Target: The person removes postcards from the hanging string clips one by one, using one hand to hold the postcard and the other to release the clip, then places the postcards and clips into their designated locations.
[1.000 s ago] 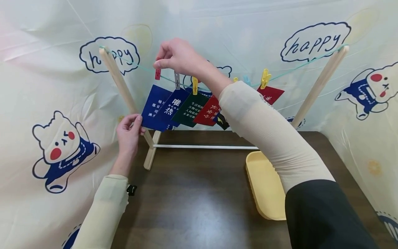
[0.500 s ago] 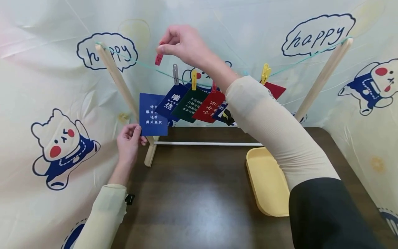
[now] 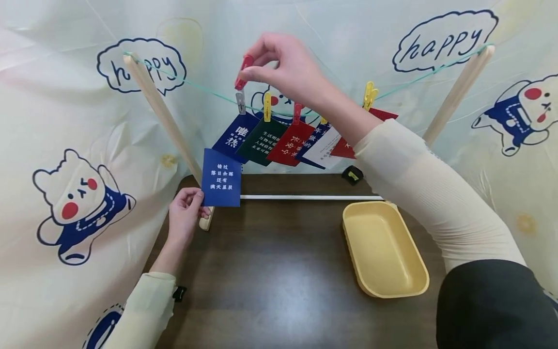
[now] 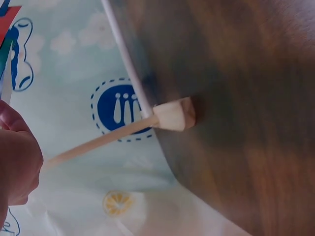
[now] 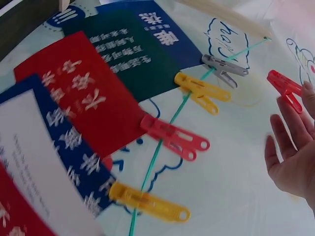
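My left hand (image 3: 185, 211) pinches a blue card (image 3: 222, 179) with white writing by its left edge, below the line. In the head view my right hand (image 3: 287, 68) holds a red clothespin (image 5: 286, 88) between thumb and finger, above the green string (image 3: 205, 90) and clear of it in the right wrist view. A grey clothespin (image 5: 224, 66) clips another blue card (image 5: 170, 34) to the string. Beside it hang a dark green card (image 5: 123, 54) under a yellow clothespin (image 5: 202, 91) and a red card (image 5: 78, 93) under a second red clothespin (image 5: 174, 137).
Wooden posts (image 3: 459, 94) on both sides carry the string, joined low down by a white rod (image 3: 305, 198). More cards hang to the right, one by a yellow clothespin (image 3: 369, 95). On the brown table (image 3: 261, 271) stands a yellow tray (image 3: 383, 252).
The right hand has lifted the red clothespin off the string and moved it rightward. The left hand has drawn the blue card down, away from the line, and it now hangs straight.
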Demonstrator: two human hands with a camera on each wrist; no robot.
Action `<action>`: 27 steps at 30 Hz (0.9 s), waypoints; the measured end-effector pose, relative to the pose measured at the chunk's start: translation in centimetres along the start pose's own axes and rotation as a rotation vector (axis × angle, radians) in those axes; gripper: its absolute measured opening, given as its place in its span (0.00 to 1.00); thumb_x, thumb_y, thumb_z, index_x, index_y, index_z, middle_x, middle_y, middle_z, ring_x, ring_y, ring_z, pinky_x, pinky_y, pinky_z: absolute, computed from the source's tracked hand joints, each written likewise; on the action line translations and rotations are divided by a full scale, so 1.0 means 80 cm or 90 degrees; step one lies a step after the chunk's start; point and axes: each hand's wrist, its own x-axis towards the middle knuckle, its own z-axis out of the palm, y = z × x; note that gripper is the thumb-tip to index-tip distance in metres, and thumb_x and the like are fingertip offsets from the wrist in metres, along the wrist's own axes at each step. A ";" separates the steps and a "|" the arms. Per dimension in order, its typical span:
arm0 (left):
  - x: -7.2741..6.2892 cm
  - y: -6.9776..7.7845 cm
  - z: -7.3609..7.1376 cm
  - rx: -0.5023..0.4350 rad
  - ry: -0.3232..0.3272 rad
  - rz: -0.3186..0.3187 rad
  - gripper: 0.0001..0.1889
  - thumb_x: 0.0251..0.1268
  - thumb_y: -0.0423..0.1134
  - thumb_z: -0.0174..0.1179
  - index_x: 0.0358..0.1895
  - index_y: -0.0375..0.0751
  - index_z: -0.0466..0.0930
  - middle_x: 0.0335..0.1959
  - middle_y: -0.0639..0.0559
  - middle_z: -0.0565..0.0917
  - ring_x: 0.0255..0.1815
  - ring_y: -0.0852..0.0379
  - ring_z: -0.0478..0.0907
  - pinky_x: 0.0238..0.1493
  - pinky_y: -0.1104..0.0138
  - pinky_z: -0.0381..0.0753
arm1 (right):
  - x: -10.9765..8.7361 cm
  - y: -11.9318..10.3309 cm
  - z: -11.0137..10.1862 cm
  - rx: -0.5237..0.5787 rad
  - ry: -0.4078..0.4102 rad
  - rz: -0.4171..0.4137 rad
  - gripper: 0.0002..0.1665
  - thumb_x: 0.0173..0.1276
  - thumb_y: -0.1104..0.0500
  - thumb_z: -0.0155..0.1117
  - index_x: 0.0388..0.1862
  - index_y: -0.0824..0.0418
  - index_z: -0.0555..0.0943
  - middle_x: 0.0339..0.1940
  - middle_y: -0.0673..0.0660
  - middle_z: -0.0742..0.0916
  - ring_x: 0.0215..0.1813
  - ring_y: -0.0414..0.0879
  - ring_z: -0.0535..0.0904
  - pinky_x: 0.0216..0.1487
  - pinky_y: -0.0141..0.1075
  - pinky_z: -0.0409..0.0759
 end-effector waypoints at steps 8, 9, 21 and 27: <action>-0.027 -0.020 0.016 0.108 -0.046 -0.048 0.11 0.80 0.36 0.58 0.51 0.28 0.74 0.24 0.55 0.83 0.16 0.63 0.79 0.21 0.70 0.83 | -0.048 0.026 -0.008 0.017 -0.018 -0.017 0.20 0.74 0.49 0.69 0.58 0.59 0.83 0.50 0.50 0.90 0.39 0.43 0.83 0.43 0.34 0.83; -0.029 -0.023 0.018 0.112 -0.056 -0.052 0.12 0.80 0.36 0.57 0.51 0.27 0.74 0.25 0.55 0.83 0.16 0.62 0.80 0.22 0.70 0.83 | -0.054 0.028 -0.008 0.020 -0.022 -0.023 0.19 0.74 0.50 0.69 0.57 0.59 0.83 0.50 0.50 0.90 0.39 0.44 0.83 0.43 0.34 0.82; -0.065 -0.064 0.053 0.116 -0.158 -0.103 0.07 0.78 0.26 0.54 0.49 0.22 0.73 0.26 0.47 0.81 0.15 0.60 0.81 0.20 0.67 0.84 | -0.135 0.092 0.006 -0.028 -0.105 0.047 0.21 0.69 0.51 0.75 0.57 0.57 0.85 0.47 0.51 0.91 0.36 0.45 0.84 0.36 0.36 0.83; -0.084 -0.085 0.076 0.118 -0.223 -0.147 0.05 0.74 0.23 0.53 0.47 0.22 0.73 0.26 0.43 0.82 0.16 0.57 0.83 0.21 0.63 0.86 | -0.177 0.128 0.006 -0.032 -0.161 0.139 0.20 0.69 0.49 0.75 0.57 0.53 0.85 0.47 0.49 0.91 0.35 0.47 0.83 0.36 0.39 0.85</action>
